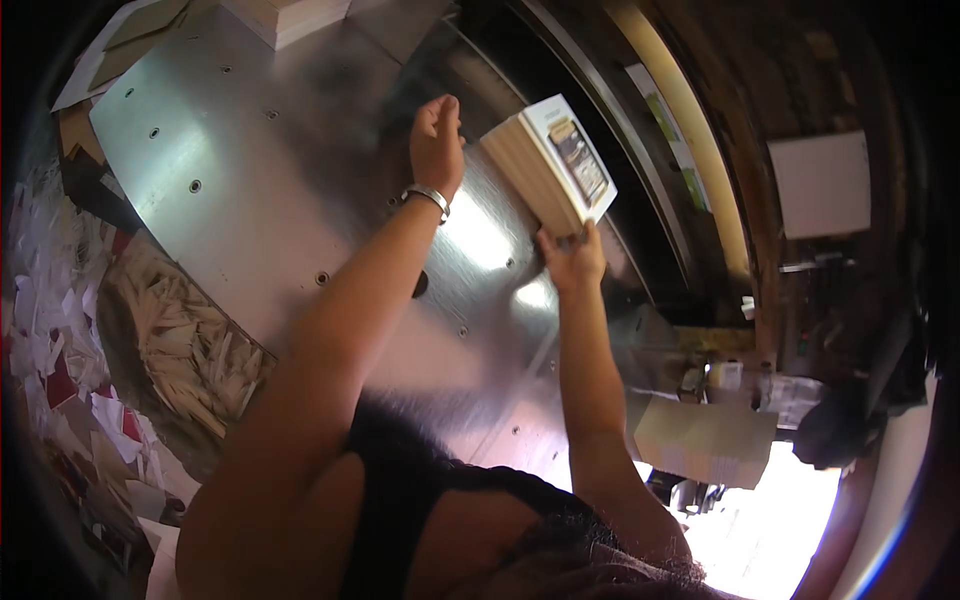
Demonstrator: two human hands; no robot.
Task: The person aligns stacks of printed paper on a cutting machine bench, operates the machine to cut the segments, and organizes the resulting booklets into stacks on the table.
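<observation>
Far left, below the counter's edge: a heap of paper scraps (60,330), white with some red, and beside it a bin of pale offcut strips (190,350). Upper left corner: loose card sheets (120,45) lying partly on the counter. Centre left: the counter (230,190), a brushed metal plate with small round holes, glare across its middle. At its top edge, a white paper stack (300,15), only partly in view. Centre: left hand (436,145), arm reaching up from the lower edge, a metal bangle (428,197) on the wrist; the fingers are curled in, the hand lying over the counter just left of the stack of cards, and whether it touches the stack cannot be told. Right of centre: stack of cards (550,165), a thick block with tan edges and a printed white top sheet, tilted, held over the counter close to the machine's dark back wall (600,110). Below it: right hand (572,258), fingers grasping the stack's near lower end. Right: a pale curved rail (690,130), then a white sheet (822,185) on a dark wall. Lower right: a tan cardboard piece (700,435) among blurred clutter, with bright overexposed floor beneath.
</observation>
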